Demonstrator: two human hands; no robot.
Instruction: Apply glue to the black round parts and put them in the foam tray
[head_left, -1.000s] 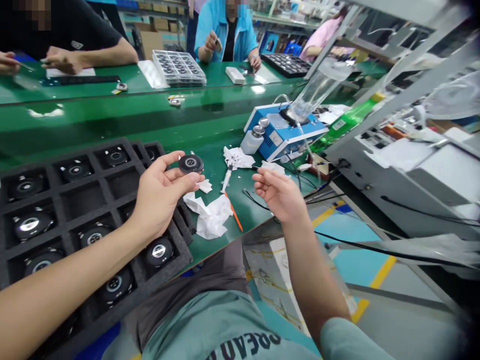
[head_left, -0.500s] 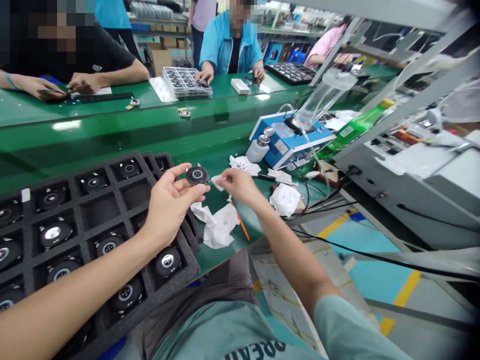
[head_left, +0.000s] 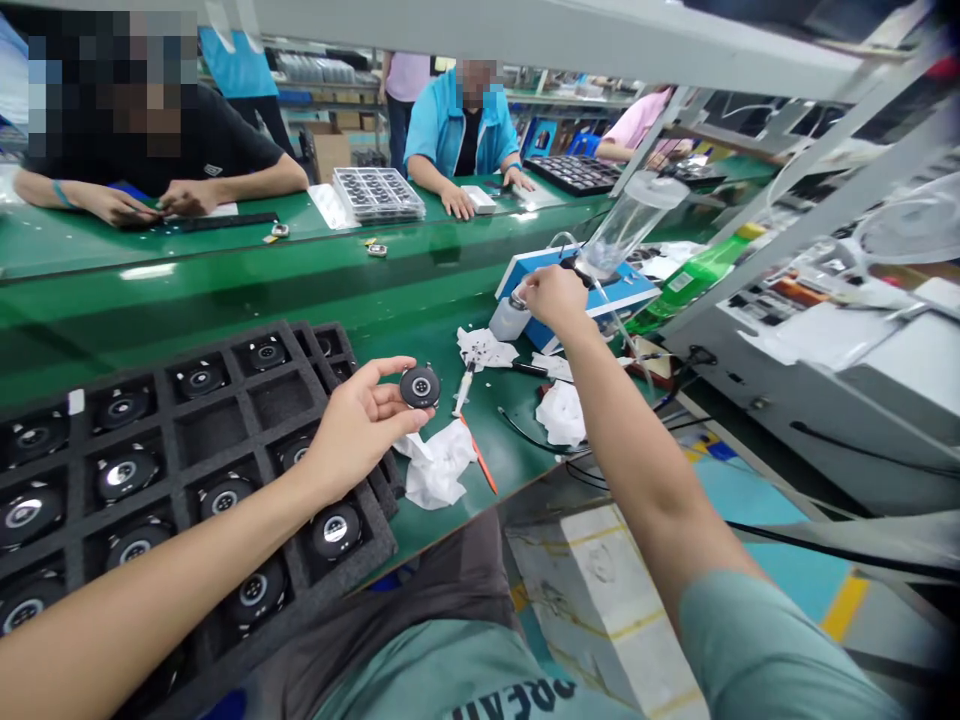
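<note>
Head cam: our left hand pinches the black disc, just past the foam tray. Green benchtop runs between the orange stick and black cable. Our right hand is curled over the white bottle, can't tell around what; blue machine crowds it from behind.

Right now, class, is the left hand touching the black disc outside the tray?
Touching. The head view shows the left hand pinching the black disc by its edge, with no gap at the thumb.
</note>
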